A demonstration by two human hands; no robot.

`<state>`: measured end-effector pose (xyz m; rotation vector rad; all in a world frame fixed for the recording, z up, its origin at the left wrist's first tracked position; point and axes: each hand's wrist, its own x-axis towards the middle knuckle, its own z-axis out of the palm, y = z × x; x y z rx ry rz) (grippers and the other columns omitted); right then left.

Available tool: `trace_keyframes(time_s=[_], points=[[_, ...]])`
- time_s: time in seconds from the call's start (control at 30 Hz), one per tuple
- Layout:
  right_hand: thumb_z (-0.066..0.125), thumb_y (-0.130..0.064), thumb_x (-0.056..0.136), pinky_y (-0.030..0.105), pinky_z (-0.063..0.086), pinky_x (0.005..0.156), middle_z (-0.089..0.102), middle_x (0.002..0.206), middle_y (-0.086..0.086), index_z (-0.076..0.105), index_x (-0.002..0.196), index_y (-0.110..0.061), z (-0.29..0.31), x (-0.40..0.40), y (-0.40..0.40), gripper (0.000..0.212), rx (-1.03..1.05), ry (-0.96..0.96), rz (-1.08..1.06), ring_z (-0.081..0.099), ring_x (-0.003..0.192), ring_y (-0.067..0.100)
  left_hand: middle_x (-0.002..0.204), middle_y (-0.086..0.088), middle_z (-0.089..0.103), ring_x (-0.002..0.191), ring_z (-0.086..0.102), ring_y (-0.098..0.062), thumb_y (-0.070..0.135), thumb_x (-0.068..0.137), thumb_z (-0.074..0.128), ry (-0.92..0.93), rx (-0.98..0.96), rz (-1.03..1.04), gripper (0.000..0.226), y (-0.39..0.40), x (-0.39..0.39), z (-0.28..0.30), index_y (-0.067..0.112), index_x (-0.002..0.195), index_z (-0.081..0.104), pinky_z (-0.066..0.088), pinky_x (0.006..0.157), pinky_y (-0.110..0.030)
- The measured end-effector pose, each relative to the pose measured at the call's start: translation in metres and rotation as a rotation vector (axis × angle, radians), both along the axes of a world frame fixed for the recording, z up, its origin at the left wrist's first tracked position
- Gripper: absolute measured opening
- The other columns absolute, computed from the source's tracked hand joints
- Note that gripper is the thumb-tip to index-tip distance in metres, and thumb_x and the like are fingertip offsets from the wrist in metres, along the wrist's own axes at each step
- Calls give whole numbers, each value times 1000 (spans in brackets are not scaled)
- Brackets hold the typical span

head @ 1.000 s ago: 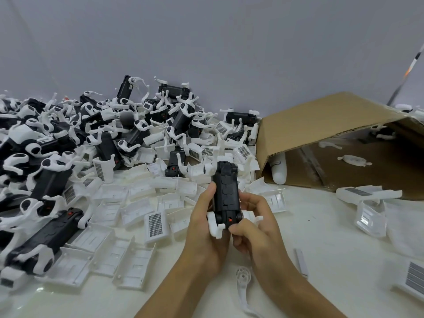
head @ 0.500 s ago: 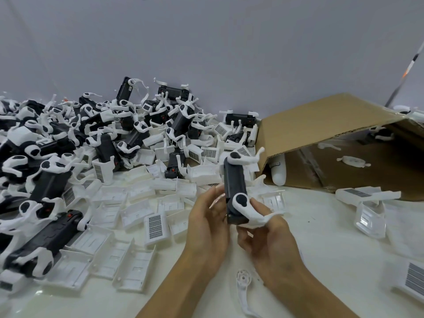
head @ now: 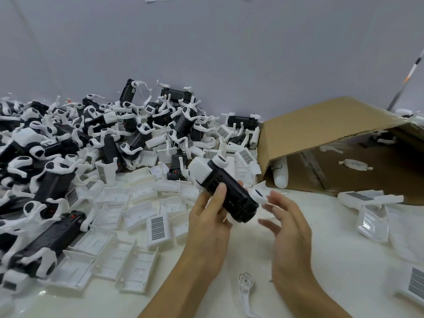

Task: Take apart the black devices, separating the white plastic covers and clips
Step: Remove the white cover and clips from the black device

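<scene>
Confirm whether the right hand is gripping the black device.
No: the right hand is open beside the black plastic device, which only the left hand holds.

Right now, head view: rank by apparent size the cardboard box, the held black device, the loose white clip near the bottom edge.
1. cardboard box, largest by far.
2. black device, held in left hand.
3. white clip, thinnest. Its length nearly matches the device's, and it lies nearer the camera, so 2 versus 3 is unsure.

Your left hand (head: 207, 216) is gripping a black device (head: 231, 193), thumb lying on top and fingers curling underneath, forearm reaching up from the lower edge. Your right hand (head: 286, 216) is hovering just beside it, fingers spread and loosely bent, palm facing left, holding nothing.
</scene>
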<state>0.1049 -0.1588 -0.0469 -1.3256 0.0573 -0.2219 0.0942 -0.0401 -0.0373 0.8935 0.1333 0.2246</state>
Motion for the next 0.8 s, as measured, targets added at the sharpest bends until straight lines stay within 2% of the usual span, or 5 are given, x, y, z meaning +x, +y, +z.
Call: trace_keyframes(time_s=[0.17,0.27,0.33,0.5,0.8], points=[[62,-26,84,16,47,91,63,123,-19,60,129,-30,-5,-11,2,46,-421,-327,134,57,120,4,100,-19,77,91,76,-31,33,62,85,17,67,148,50,-3,0,-2,8,104,73,63,76,-36],[87,-40,73,9,41,99,53,130,-15,45,145,-26,-8,-11,6,84,-649,-280,181,50,125,-2,100,-20,77,94,75,-33,39,63,84,29,48,127,46,-2,-1,-1,7,96,78,63,80,-37],[90,-41,68,6,39,95,57,126,-18,46,144,-31,-5,-9,5,89,-674,-221,144,51,119,-5,103,-21,76,99,74,-34,39,69,80,26,49,93,42,-4,-1,0,7,96,79,62,84,-38],[90,-31,67,-1,39,79,70,96,-26,66,110,-41,-1,-5,-1,50,-577,-226,83,61,99,-8,106,-17,76,101,73,-33,27,71,81,0,85,90,34,-8,-2,0,7,99,79,62,84,-36],[87,-26,72,-1,36,87,64,114,-20,56,124,-35,-8,0,0,61,-575,-207,126,55,110,-8,108,-20,75,99,74,-33,21,77,77,-17,12,46,28,-6,-3,1,5,100,79,61,73,-28]])
